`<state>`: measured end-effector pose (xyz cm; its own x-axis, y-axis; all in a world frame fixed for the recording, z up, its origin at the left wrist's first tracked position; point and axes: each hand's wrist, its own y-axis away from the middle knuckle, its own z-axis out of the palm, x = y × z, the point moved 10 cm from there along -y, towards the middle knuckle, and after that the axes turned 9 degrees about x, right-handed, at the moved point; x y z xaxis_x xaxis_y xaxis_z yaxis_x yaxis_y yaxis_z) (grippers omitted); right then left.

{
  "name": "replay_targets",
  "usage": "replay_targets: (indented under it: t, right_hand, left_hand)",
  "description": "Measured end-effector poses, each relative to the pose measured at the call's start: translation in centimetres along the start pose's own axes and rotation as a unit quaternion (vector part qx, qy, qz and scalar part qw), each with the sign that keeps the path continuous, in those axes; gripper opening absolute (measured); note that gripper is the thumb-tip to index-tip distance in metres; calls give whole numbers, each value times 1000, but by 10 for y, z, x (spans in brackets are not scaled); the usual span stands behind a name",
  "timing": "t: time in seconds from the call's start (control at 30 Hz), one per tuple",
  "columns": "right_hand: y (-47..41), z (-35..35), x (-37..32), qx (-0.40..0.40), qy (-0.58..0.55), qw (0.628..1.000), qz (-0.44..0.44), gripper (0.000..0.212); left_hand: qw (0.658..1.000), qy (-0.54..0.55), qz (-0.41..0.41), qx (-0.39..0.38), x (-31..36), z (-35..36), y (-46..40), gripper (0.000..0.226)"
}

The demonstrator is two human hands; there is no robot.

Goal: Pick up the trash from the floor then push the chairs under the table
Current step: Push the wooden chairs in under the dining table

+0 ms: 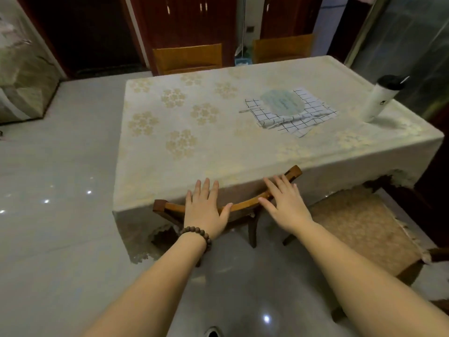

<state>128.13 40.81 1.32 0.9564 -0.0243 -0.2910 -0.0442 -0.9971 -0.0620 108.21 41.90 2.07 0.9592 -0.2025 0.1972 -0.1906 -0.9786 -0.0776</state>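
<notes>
- Left hand [205, 210] flat and open on the curved top rail of the wooden chair [243, 206], fingers spread and pointing at the bench [218, 132], thumb hooked over the rail's near edge; beaded bracelet [198, 235] on that wrist.
- Right hand [283, 203] likewise open, palm down further along the same rail, fingers splayed, gripping nothing.
- Palms set wide apart on the rail, probably to push evenly and keep the chair from slewing on the glossy tiled floor [60, 227].
- Chair nearly home: backrest touching the hanging edge of the floral tablecloth [170, 122], seat hidden under it, only the rail and two dark rear legs showing.
- Rail a warm brown wood, bowed toward the bench, squared ends jutting past both hands.
- Second chair [359, 229] at right well out from the bench, woven tan cushion fully exposed; judged the next one to push.
- Two more chair backs [188, 58] at the far side, close against the bench.
- No trash visible on the floor in view, so the pickup step looks done.
- On the bench: checked cloth [308, 120] under a pale round fan, white bottle [379, 98] near the right edge.
</notes>
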Motion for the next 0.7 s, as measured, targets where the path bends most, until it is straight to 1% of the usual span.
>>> replay_targets:
  t: [0.1,0.3,0.43,0.5,0.6,0.7]
  right_hand:
    - [32,-17,27,44,-25,997,62,63]
    - [109,-40,102,106,-48,974,194,61]
    - [173,-51,145,124,-52,951,280,61]
    - [211,-54,167,127,-38,933,333,62]
    - [273,-58,197,134,-23,898,419,64]
    - [335,-65,220,148,-26,867,475,63]
  left_hand:
    - [998,28,47,19,40,-6,2,71]
    - [990,51,131,7,131,6,14,69]
    - [978,60,198,-38,195,32,37,68]
    - [966,68,243,-61,229,47,55,68]
    - [945,72,305,-89,279,65,88,68]
    - [923,86,356,-116,326,79,124,68]
